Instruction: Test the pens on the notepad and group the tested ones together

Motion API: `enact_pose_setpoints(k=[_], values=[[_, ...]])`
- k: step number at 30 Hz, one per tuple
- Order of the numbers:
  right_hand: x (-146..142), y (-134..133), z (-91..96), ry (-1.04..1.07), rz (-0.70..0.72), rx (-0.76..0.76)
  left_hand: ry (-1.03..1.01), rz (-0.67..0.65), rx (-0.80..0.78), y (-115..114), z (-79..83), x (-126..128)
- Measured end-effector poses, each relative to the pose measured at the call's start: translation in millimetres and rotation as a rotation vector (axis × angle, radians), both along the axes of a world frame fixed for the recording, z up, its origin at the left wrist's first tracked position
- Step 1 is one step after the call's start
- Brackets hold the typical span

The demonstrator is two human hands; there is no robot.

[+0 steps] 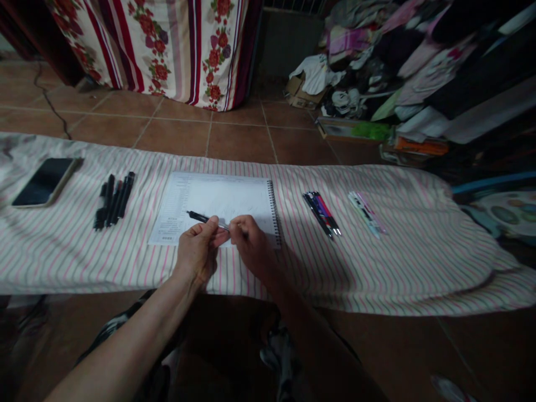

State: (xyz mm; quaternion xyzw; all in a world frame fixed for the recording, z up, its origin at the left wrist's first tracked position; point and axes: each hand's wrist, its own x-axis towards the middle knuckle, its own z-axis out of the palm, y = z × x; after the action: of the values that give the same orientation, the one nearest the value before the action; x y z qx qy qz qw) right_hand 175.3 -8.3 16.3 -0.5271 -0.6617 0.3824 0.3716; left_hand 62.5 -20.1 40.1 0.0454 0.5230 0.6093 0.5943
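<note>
A black pen [197, 216] is held level over the lower part of a white spiral notepad [221, 192]. My left hand [199, 245] pinches it around the middle between thumb and fingers. At the pen's right end, my right hand [250, 240] has its fingers closed on it; that end is partly hidden by the fingers. Left of the pad lies a group of black markers or pens [113, 201]. On the right side are a bunch of dark and coloured pens [321, 213] and, beyond it, a bunch of pale pens [366, 214].
The bench carries a striped cloth [402, 268]. A phone [44, 181] lies at its left end. Behind it are a tiled floor [176, 134], a floral curtain [159, 44] and a heap of clothes [377, 50] with a cardboard box [302, 94].
</note>
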Motion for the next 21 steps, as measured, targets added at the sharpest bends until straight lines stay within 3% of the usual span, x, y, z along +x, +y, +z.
enact_pose_setpoints(k=[5, 8, 14, 21], values=[[1.7, 0.6, -2.7, 0.008, 0.057, 0.103, -0.007, 0.014, -0.007, 2.0, 1.5, -2.4], [2.2, -0.1, -1.0, -0.069, -0.003, 0.157, 0.000, 0.011, -0.036, 0.9, 2.0, -0.7], [0.3, -1.8, 4.3, -0.252, -0.053, 0.117, 0.012, -0.012, -0.039, -2.5, 0.6, 3.4], [5.1, 1.4, 0.6, -0.003, -0.066, 0.084, 0.011, 0.000, -0.036, 3.5, 0.0, -6.2]])
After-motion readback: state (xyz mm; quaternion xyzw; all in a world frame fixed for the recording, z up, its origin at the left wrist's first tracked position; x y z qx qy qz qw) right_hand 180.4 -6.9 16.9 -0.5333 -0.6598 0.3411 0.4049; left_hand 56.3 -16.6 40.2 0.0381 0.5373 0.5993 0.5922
